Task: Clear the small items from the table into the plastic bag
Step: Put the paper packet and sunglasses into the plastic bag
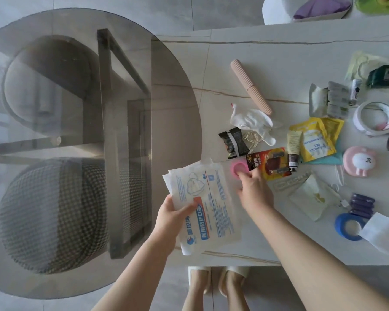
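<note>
While the left hand (170, 215) pinches the flat mask packets (202, 205) out of the way at the table (245, 70) edge, the right hand (255, 187) curls fingertips on the pink round item (237, 168) beside the battery card (270, 162); grasp unclear. No plastic bag visible.

A white marble table (245, 63) is lying on grey floor tiles (20, 10); a smoked-glass round top (76, 52) is adjoining it; a checked stool (54, 216) is sitting beneath.
</note>
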`<state>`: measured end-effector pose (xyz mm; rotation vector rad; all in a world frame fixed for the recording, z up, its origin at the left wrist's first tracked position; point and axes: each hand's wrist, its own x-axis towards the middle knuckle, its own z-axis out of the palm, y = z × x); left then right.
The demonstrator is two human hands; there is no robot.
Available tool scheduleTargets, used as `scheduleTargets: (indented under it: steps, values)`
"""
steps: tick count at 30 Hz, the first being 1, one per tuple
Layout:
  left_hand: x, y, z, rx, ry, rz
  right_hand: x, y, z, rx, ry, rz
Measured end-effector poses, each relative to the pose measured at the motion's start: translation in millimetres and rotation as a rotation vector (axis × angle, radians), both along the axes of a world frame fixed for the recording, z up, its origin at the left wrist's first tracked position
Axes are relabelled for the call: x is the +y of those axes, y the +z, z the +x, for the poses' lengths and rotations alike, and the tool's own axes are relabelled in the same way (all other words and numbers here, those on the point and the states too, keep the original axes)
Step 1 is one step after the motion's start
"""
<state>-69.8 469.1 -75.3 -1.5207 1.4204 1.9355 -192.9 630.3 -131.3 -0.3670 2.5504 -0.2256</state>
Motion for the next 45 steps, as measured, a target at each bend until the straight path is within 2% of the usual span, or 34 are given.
scheduleTargets:
  steps: [3,6,9,11,16,18,23,28,33,38,45]
  values:
    - [0,-5,1,-0.003,-0.02,0.016,8,-7,6,-0.019,-0.074,-0.048]
    - [2,-4,3,-0.002,-0.037,0.021,22,0,17,0.048,0.042,-0.149]
    - [6,0,3,-0.014,-0.039,0.023,39,14,32,0.111,0.069,-0.245]
    - [10,3,3,-0.016,-0.045,0.024,54,19,42,0.12,-0.01,-0.297]
    - [19,3,1,-0.001,-0.064,0.031,76,16,43,0.137,-0.431,-0.391]
    - [20,-1,-1,0.005,-0.076,0.031,69,9,35,0.115,-0.516,-0.358]
    - [22,-12,-2,-0.005,-0.12,0.015,41,-11,27,0.06,-0.467,-0.117]
    - [28,-12,-4,-0.015,-0.137,0.001,44,-9,25,-0.064,-0.53,-0.126]
    - [36,3,-10,-0.027,-0.149,-0.008,62,18,25,-0.25,-0.533,-0.229]
    - [46,35,-15,-0.018,-0.196,-0.019,83,62,32,-0.606,-0.807,-0.542]
    - [69,100,-26,0.031,-0.28,-0.042,120,145,59,-0.732,-1.023,-0.825]
